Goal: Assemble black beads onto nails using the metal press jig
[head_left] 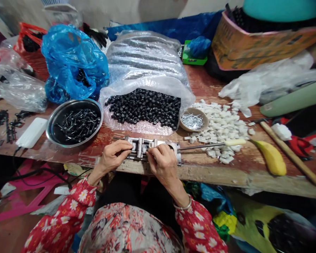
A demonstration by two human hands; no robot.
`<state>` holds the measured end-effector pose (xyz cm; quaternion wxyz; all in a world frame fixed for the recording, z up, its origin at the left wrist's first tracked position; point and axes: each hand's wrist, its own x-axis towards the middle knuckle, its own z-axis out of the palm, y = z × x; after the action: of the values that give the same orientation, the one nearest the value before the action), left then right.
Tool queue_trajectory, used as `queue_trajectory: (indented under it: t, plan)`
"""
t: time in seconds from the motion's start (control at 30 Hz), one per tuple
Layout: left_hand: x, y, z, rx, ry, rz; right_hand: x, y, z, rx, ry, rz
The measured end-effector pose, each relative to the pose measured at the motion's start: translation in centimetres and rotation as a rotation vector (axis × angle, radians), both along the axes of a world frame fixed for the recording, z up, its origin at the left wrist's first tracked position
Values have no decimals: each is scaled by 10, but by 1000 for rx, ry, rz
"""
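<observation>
Metal jig at front edge of wooden table, pinched by left hand and right hand; steel bowl holds black-headed pins; black beads heaped, plenty left.

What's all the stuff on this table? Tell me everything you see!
blue plastic bag: one, blue, back left
clear bag: one, full of black beads, back middle
steel bowl: one, silver, black pins inside, left
small bowl: one, tan, silver pins inside, middle right
white chunks: many, white, heaped right of middle
banana: one, yellow, right
hammer: one, wooden handle, far right
metal jig: one, silver, front edge
left hand: one, on jig
right hand: one, on jig
</observation>
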<state>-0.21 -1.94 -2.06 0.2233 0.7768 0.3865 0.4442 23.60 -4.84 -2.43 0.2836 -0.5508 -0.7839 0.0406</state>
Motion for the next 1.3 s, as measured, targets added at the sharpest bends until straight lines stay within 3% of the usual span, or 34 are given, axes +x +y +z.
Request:
queue_trajectory:
  t: [0.2,0.53,0.73,1.07,1.2,1.3]
  plan:
    - [0,0,-2,-9,10,-18,0,-1,-1,-5,39,-5]
    - [9,-8,1,-32,313,138,-5,-2,-3,-2,-19,-38]
    - [22,-9,4,-34,354,221,-14,-4,-7,39,-114,-93]
    - [10,-8,13,-114,305,115,-26,-1,-5,11,-45,-181]
    - [1,1,21,-124,248,31,-13,1,5,-81,58,-65]
    - [-1,19,27,-94,173,75,3,13,19,-193,212,80]
